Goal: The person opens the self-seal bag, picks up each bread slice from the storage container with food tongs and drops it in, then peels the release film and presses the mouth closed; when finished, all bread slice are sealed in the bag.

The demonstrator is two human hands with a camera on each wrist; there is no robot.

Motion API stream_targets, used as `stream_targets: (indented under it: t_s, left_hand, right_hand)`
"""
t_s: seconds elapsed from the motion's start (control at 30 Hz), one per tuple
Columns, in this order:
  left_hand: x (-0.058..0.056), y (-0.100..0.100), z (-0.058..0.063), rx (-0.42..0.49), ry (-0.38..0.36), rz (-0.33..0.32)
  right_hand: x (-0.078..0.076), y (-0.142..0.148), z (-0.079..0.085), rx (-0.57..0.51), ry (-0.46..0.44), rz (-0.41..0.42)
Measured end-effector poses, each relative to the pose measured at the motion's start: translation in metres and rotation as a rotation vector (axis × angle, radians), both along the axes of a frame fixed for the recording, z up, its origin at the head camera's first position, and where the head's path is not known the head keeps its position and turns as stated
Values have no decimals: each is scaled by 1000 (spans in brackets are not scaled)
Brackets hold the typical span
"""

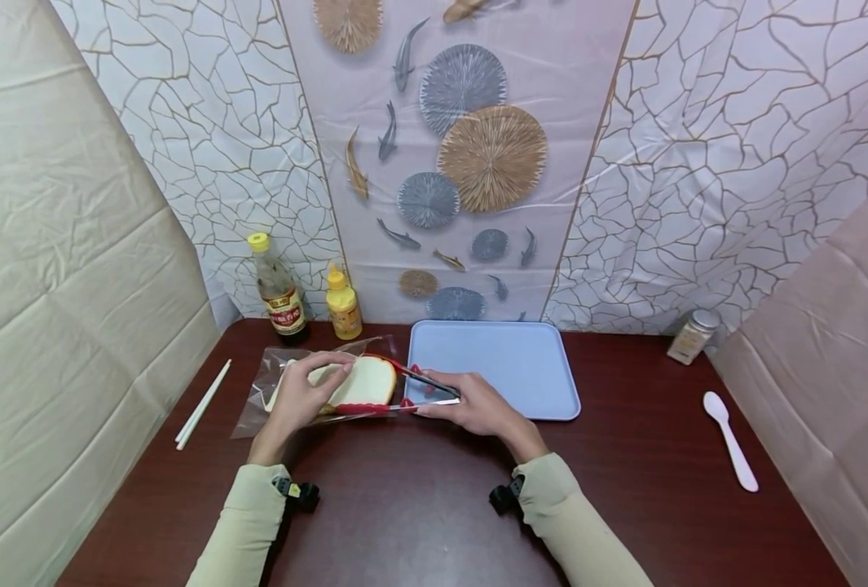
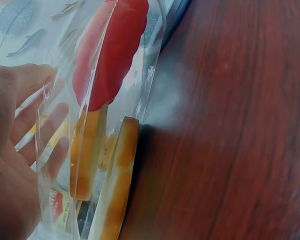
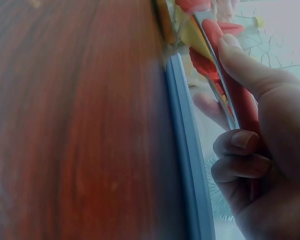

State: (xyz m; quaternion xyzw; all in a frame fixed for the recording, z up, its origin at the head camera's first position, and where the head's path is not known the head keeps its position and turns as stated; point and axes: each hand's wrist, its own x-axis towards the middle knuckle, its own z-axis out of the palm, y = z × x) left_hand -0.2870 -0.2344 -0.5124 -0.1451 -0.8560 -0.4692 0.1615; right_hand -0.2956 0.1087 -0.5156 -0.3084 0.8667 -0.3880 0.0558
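Observation:
A clear plastic bag (image 1: pixel 253 412) lies at the tray's left with slices of bread in it. My left hand (image 1: pixel 301 399) pinches the bag's film between thumb and index finger, the other fingers spread (image 2: pixel 20 135) behind it. My right hand (image 1: pixel 478 405) grips the handles of red-tipped metal tongs (image 3: pixel 237 92). The tongs' red tips (image 2: pixel 110 55) reach into the bag's mouth, on both sides of a white bread slice (image 1: pixel 366 381) with a brown crust. Beside that slice, another bread slice (image 2: pixel 117 180) stands lower in the bag.
A light blue tray (image 1: pixel 503 367) lies right of the bag, under the right hand's fingers. Behind the bag stand a sauce bottle (image 1: pixel 281 297) and a yellow squeeze bottle (image 1: pixel 343 310). Chopsticks (image 1: pixel 204 403) lie left; a shaker jar (image 1: pixel 693 337) and white spoon (image 1: pixel 730 440) are right.

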Motion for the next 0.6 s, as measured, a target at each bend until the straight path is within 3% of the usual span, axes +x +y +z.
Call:
stream_targets:
  t_s: [0.3,0.6]
  left_hand:
    - [1,2,0,-5,13,4]
    - [1,1,-2,8,20,-35]
  right_hand:
    - [0,2,1,16,-77,16]
    - [0,1,-1,-50,-101,9]
